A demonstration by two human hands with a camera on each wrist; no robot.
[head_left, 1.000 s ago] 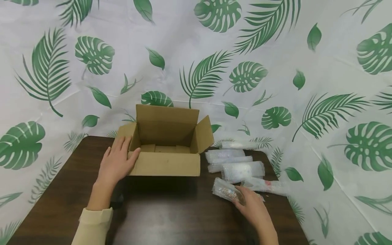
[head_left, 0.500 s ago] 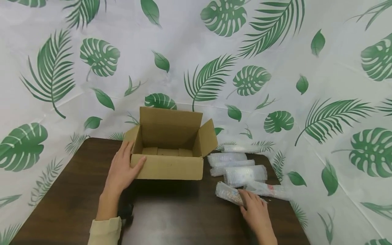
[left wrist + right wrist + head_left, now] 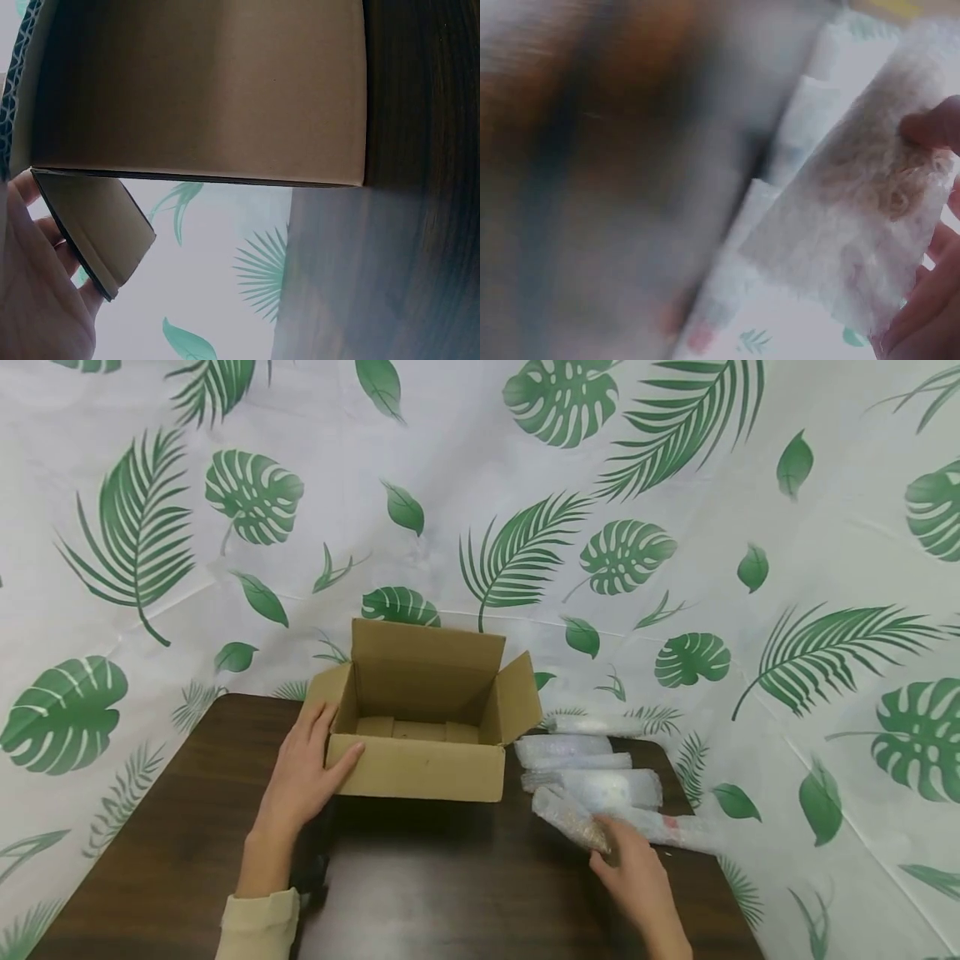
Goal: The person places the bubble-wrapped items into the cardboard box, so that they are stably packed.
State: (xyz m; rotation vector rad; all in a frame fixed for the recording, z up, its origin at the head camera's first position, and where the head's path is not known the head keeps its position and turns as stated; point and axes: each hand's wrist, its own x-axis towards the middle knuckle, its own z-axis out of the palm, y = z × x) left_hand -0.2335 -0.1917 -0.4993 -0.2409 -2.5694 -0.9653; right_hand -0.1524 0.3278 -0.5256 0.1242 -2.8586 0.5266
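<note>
My left hand point(image 3: 297, 777) rests at the front left corner of an open cardboard box point(image 3: 417, 772). Its thumb lies on the front flap and its extended fingers lie along the left side flap point(image 3: 101, 225). On the right, my right hand point(image 3: 636, 877) grips a bubble-wrapped package point(image 3: 568, 817) by its near end. The right wrist view shows the thumb over the package, with brownish contents faintly visible through the wrap; what they are cannot be told. The package's far end is tilted up, close to the other wrapped packages.
Several more bubble-wrapped packages point(image 3: 611, 789) lie side by side right of the box, on the dark wooden table point(image 3: 420, 893). One package point(image 3: 675, 831) has a red mark. A leaf-patterned cloth point(image 3: 450, 468) hangs behind the table. The box's flaps stand spread outward.
My right hand has closed on the package and raised its far end, which overlaps the neighbouring packages in view. My left hand has shifted slightly down around the box's corner.
</note>
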